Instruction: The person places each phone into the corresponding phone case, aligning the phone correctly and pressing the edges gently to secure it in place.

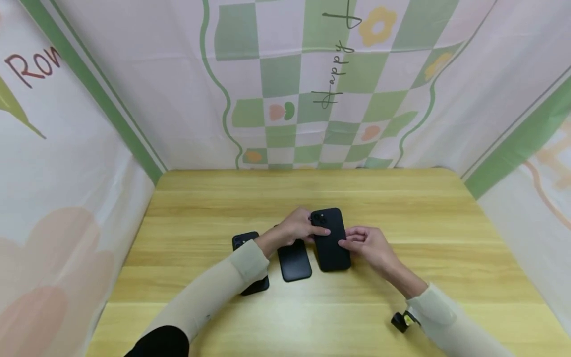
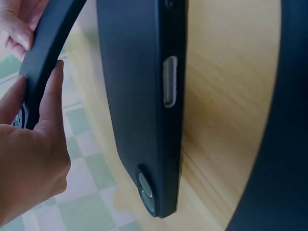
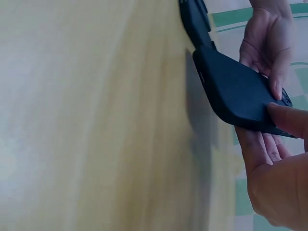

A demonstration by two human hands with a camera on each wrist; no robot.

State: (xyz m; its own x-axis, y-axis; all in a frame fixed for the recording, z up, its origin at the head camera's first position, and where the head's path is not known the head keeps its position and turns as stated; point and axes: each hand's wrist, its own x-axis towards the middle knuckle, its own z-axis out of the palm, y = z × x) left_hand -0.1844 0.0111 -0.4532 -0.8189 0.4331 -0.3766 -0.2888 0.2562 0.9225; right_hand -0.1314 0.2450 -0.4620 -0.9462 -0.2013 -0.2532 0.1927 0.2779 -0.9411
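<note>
A black phone [image 1: 332,248] with a camera bump at its upper left corner is held between both hands, back side up and raised over the table. My left hand [image 1: 295,226] pinches it near the camera corner, thumb on the back. On its other long edge, my right hand [image 1: 370,246] grips it with the thumb on top, as the right wrist view also shows at the phone's back [image 3: 236,91]. Left of it, a second black phone [image 1: 295,264] lies on the table, its top hidden by the left hand. A third black phone [image 1: 243,239] lies partly under the left forearm.
The wooden table [image 1: 214,198] ends at a patterned cloth wall [image 1: 285,74] at the back, with cloth at both sides. A small black device [image 1: 400,322] with a yellow-green part sits by the right sleeve [image 1: 439,307].
</note>
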